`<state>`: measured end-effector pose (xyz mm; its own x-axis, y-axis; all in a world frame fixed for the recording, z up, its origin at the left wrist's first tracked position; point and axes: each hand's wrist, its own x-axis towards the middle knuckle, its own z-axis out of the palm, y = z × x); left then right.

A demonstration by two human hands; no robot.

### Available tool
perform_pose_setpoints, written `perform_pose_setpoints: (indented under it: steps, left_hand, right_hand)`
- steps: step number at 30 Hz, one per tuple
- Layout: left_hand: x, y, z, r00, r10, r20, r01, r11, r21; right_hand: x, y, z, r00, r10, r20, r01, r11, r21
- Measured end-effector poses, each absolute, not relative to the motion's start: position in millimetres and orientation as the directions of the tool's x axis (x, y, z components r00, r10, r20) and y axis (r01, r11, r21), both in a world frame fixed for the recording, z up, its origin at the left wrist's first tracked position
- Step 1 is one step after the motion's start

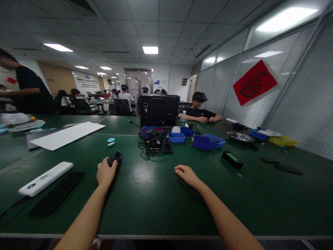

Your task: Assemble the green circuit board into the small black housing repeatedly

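Observation:
My left hand (105, 172) rests on the green table (156, 194), its fingers closed on a small black device (115, 159). My right hand (185, 173) lies on the table to the right, fingers curled loosely, with nothing visible in it. A tangle of black cables and small black parts (154, 144) lies just beyond both hands. A white remote-shaped bar (45, 178) and a flat black slab (57, 193) lie left of my left arm.
Blue bins (205, 141), a black computer case (158, 110), a metal dish (240, 137), a yellow tray (283, 140) and a black box (232, 159) stand further back. A white sheet (67, 135) lies at left. A seated person (199, 111) faces me; others are behind.

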<state>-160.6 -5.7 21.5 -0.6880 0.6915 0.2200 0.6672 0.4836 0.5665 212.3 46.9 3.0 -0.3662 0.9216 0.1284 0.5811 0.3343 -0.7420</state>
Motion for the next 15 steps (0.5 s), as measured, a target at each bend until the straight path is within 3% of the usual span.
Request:
perform_pose_setpoints:
  steps: [15]
  left_hand:
    - [-179.1, -2.9, 20.7, -0.737, 0.652, 0.180, 0.633, 0.571, 0.523]
  right_hand:
    - [213.9, 48.2, 0.7, -0.381, 0.914, 0.142, 0.588, 0.357, -0.726]
